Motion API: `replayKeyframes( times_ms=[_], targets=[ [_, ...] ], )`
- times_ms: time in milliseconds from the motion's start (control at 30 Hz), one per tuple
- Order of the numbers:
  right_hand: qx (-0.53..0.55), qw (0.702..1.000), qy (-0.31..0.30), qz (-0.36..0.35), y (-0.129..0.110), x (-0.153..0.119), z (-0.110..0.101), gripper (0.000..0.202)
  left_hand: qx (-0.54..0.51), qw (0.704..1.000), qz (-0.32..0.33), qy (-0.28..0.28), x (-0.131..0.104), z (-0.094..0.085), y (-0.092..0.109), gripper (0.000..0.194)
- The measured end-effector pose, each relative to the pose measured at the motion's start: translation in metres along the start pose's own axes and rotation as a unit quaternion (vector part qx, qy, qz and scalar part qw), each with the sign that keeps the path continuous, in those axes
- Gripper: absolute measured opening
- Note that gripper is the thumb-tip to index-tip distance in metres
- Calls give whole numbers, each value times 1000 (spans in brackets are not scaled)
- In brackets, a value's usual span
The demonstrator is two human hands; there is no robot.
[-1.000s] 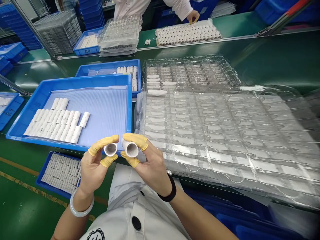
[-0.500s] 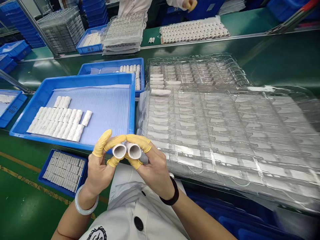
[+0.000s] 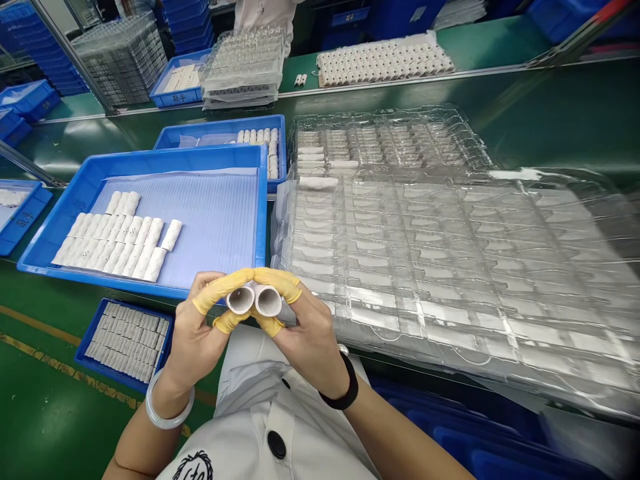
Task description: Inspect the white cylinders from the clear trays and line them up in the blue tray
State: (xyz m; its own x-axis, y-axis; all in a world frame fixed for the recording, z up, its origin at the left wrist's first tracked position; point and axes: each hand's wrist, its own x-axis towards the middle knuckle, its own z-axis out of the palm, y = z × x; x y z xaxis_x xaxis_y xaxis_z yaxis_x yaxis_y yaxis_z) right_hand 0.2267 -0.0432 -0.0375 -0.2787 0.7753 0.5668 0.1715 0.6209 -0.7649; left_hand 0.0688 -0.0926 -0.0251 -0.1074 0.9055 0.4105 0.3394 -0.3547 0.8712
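head: l hand [image 3: 203,327] & r hand [image 3: 304,327] hold tubes [image 3: 269,302]

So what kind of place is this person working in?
Most likely a factory workroom. A big blue tray holds rows of white tubes, clear plastic trays with many slots lie beside it, and more blue trays are stacked at the back.

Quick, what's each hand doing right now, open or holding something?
Left hand: closed, holding one white tube.
Right hand: closed, holding a second white tube.
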Motion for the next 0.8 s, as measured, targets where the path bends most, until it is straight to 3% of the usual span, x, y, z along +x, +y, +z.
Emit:
replayKeyframes(
  times_ms=[233, 333, 433, 500, 567, 633, 733, 800],
  targets=[
    [-1, 1000, -6, -22, -1, -1, 0, 35, -40, 999, -15, -6, 1, -1, 0, 47],
    [24, 1000, -11, -11, -4, 0, -2, 28, -77, 993, -85, 6, 0, -5, -1, 42],
    [131, 985, -43, 100, -9, 4, -7, 22, -177, 966, -186, 8, 1, -10, -1, 38],
    [271, 930, -65, 240, -10, 8, -11, 34, -290, 921, -258, -2, 4, -11, 0, 39],
    [418, 824, -71, 376, -10, 13, -14, 45, -408, 848, -338, 5, 6, -10, 0, 39],
    [522, 703, -64, 478, -9, 18, -14, 42, -489, 764, -420, 39, 9, -7, 0, 28],
    [597, 563, -38, 570, -8, 22, -10, 38, -538, 670, -499, 111, 11, 0, 3, 18],
    [620, 513, -19, 594, -9, 22, -8, 44, -547, 640, -518, 152, 14, 4, 7, 27]
  ],
)
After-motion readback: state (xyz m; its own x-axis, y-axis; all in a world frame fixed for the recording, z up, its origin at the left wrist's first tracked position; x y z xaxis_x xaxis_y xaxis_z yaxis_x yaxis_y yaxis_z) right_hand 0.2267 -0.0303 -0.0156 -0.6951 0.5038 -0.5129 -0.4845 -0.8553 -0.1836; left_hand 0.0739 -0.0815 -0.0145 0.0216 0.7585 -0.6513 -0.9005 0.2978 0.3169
